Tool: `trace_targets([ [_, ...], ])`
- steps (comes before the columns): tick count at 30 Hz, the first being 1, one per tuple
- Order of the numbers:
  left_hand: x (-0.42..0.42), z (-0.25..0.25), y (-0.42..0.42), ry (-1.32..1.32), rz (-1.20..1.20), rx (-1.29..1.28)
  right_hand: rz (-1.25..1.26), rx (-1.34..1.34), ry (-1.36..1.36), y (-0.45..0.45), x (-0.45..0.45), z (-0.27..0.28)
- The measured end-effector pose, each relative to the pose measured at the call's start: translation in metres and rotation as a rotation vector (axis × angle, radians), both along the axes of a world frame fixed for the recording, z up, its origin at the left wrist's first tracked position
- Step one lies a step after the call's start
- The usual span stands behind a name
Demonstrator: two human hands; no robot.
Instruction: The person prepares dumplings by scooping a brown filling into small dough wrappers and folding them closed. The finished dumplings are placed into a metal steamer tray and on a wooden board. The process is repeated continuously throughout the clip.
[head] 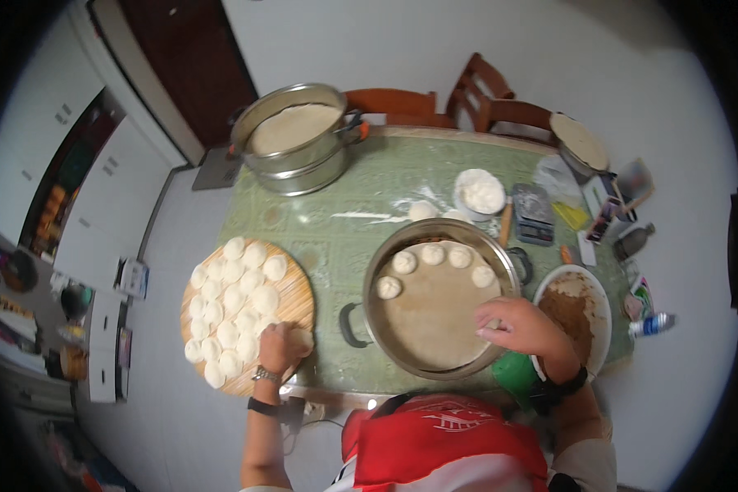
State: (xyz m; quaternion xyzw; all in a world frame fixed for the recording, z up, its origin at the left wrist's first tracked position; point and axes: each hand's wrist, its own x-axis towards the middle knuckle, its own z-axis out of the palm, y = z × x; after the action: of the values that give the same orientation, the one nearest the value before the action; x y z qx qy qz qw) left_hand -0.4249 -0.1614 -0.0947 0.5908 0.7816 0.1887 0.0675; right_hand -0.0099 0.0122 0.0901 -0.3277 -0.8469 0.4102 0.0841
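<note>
My left hand (275, 349) is at the right front edge of a round slatted tray (295, 283), its fingers closed on a flat dough round (301, 342). Many more pale dough rounds (234, 298) cover this tray, some overlapping. Over the right front rim of a metal steamer pot (375, 344) hovers my right hand (516, 325), pinching a small pale object (495, 323); the fingers hide most of it. Several pleated buns (433, 254) sit in an arc along the far side of the steamer's tan liner (433, 320).
Right of the steamer stands a white bowl of brown filling (569, 307), with a green object (515, 374) beside it. Beyond are a bowl of flour (481, 192), a rolling pin (505, 225) and a kitchen scale (533, 212). A stacked steamer (298, 141) stands far left.
</note>
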Motion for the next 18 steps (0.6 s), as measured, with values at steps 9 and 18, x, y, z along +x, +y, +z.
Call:
trace_targets([
  [9,0.012,0.002,-0.017,-0.930,0.214,0.029,-0.433,-0.041,0.150,-0.040,0.084,0.010],
  [18,0.089,0.060,-0.005,-2.421,0.320,0.503,-0.695,0.371,-0.339,-0.078,0.204,-0.046],
])
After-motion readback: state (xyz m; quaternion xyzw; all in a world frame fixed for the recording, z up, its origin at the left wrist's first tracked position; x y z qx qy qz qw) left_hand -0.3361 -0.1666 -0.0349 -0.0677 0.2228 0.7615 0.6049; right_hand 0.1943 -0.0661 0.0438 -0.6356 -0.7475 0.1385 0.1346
